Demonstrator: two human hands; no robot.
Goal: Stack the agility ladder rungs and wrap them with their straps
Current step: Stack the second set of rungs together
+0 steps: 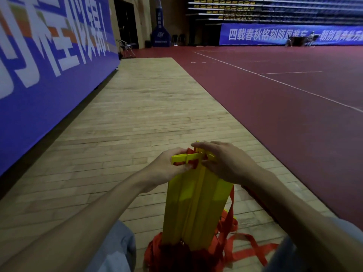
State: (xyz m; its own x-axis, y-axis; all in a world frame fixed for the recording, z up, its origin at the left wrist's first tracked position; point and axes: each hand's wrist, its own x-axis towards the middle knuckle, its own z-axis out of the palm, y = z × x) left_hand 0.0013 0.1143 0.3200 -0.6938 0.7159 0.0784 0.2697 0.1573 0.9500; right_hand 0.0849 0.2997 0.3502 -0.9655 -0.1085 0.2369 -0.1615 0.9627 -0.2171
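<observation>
At six o'clock, nearest the camera, I am seeing the red straps (225, 250) lying in a loose tangle on the wooden floor (137, 114), between two knees in blue denim. The stack of yellow rungs (194, 205) is standing on end in that tangle and leaning away toward twelve o'clock. At its far end a crosswise rung (184, 158) is lying across the stack. The left hand (169, 165) is coming in from nine o'clock, its grip curling round that crosswise rung and a bit of red strap. The right hand (225, 163) is reaching in from three o'clock, its grip pinching the top of the stack between thumb and fingers laid over it. Beyond, at nine o'clock, a blue banner (39, 85) is running along the wood. At two o'clock the red court floor (275, 95) is stretching off toward a folding chair (126, 47) and dim bleachers (275, 8).
</observation>
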